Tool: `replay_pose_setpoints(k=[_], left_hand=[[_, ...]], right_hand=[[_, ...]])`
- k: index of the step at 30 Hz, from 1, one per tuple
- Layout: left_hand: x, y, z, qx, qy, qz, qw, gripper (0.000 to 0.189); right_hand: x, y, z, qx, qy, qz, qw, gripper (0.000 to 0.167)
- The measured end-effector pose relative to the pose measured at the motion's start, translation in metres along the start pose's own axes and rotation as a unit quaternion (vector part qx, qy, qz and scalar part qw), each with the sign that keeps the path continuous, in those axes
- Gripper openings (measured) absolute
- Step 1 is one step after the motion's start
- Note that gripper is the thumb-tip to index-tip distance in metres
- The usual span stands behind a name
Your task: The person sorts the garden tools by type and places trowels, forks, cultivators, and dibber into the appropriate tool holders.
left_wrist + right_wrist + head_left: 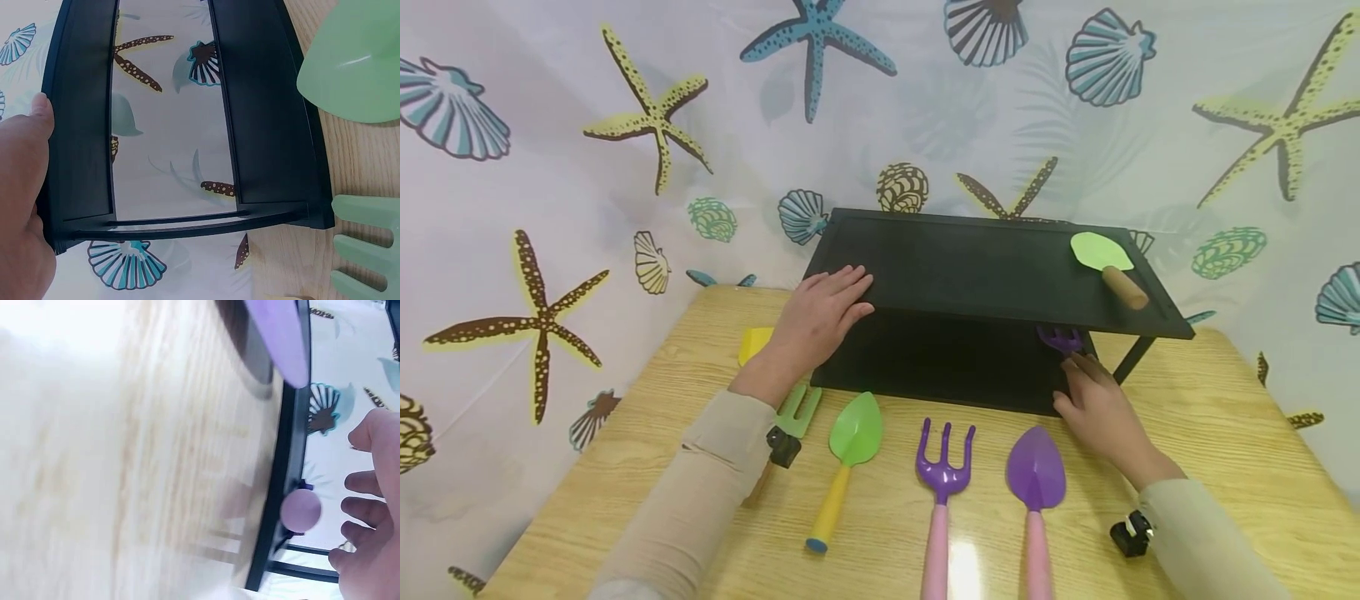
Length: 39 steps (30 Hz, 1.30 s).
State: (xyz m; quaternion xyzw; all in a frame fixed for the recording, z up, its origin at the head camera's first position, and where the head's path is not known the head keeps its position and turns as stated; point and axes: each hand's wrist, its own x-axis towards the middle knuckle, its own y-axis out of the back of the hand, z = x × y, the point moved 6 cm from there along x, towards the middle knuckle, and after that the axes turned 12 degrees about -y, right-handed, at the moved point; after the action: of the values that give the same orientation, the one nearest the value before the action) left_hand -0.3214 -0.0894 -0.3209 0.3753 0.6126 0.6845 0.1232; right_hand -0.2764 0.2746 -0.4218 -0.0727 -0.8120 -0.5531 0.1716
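Observation:
A black two-tier shelf (pixel 955 262) stands on the table. My left hand (pixel 823 317) rests on the left end of its top board, fingers straight. My right hand (pixel 1093 400) is at the right end of the lower board, by a small purple fork (pixel 1062 338) lying there. In the right wrist view the fork's round pink handle end (pixel 301 510) is apart from my loosely bent fingers, which hold nothing. On the top board, at the right, lies a light green trowel (pixel 1101 252) with a wooden handle.
In front of the shelf lie a green trowel with a yellow handle (pixel 856 429), a purple fork (pixel 943 477) and a purple trowel (pixel 1036 468), both pink-handled. A light green fork (pixel 800 411) and a yellow tool (pixel 754 342) are partly behind my left arm. A patterned cloth (pixel 737 150) hangs behind.

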Motion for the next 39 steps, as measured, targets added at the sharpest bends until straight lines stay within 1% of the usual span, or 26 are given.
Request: replay_pose_setpoints(k=[3,7,9,15,19,25,31,33,39], left_hand=[[0.0,0.0,0.001,0.001,-0.002,0.002,1.0,0.055],[0.0,0.0,0.001,0.0,-0.002,-0.001,1.0,0.055],[0.001,0.0,0.001,0.002,-0.001,-0.004,1.0,0.055],[-0.001,-0.001,-0.001,0.009,0.002,-0.01,0.9999,0.055],[-0.001,0.001,-0.001,0.004,-0.001,-0.003,1.0,0.055],[0.001,0.002,0.001,0.0,-0.01,0.003,0.9999,0.054],[0.002,0.0,0.001,0.0,-0.007,0.0,1.0,0.054],[0.002,0.0,0.001,0.0,-0.006,0.0,1.0,0.054],[0.001,0.0,0.001,0.002,-0.004,0.002,1.0,0.054]], right_hand=[[-0.006,0.008,-0.001,0.014,0.016,0.019,0.9996,0.049],[-0.017,0.02,-0.003,0.042,0.025,0.038,0.9981,0.05],[-0.023,0.026,-0.005,0.048,0.019,0.037,0.998,0.05],[-0.041,0.035,-0.01,0.057,-0.029,0.003,0.998,0.052],[-0.054,0.042,-0.012,0.073,-0.051,-0.01,0.996,0.053],[-0.073,0.05,-0.013,0.092,-0.063,-0.016,0.9937,0.054],[-0.085,0.055,-0.016,0.086,-0.08,-0.025,0.9927,0.06],[-0.089,0.055,-0.018,0.091,-0.086,-0.034,0.9916,0.062],[-0.104,0.048,-0.029,0.104,-0.084,-0.057,0.9894,0.069]])
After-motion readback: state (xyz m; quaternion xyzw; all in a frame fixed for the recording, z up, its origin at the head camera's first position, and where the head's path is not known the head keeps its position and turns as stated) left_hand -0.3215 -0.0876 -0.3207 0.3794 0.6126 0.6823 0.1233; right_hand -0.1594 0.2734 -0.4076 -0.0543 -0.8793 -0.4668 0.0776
